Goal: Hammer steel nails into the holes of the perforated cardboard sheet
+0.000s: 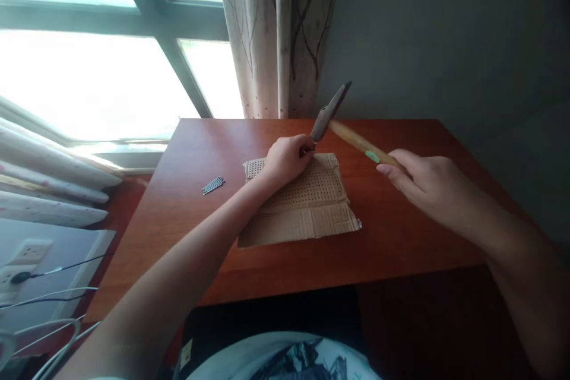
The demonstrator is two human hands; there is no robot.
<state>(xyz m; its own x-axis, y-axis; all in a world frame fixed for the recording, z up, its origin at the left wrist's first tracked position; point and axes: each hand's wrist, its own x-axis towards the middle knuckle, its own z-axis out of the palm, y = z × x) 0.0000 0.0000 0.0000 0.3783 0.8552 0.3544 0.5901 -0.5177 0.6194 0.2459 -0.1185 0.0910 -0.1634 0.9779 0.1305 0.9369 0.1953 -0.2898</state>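
Reaching from the near left toward the far middle of the table (178,214) with the left arm (191,255), nearly straight, slanting across the left side of the cardboard sheet (307,222). Bringing the left hand (287,160) over the far part of the cardboard sheet, back of the hand upward, thumb and fingers curled toward the right. Drawn close together at the left fingertips; cannot tell what, if anything, is pinched there, being too dark and small.

Coming in from the near right with the right arm (481,231), bent, angled toward the far left. Held clear of the table, right of the cardboard sheet, with the right hand (414,175): the hammer (351,137), wrapped firmly toward the end of its wooden handle, thumb along the near side, close to a green patch (372,157). Tilted at the far left end of the handle, lower face just beside the left fingertips: the hammer head (328,116). Cannot tell whether touching or apart.

Flat on the table beneath the left hand, the cardboard sheet, dotted with rows of small holes. Left of it, in a small slanting bunch, several nails (214,185).
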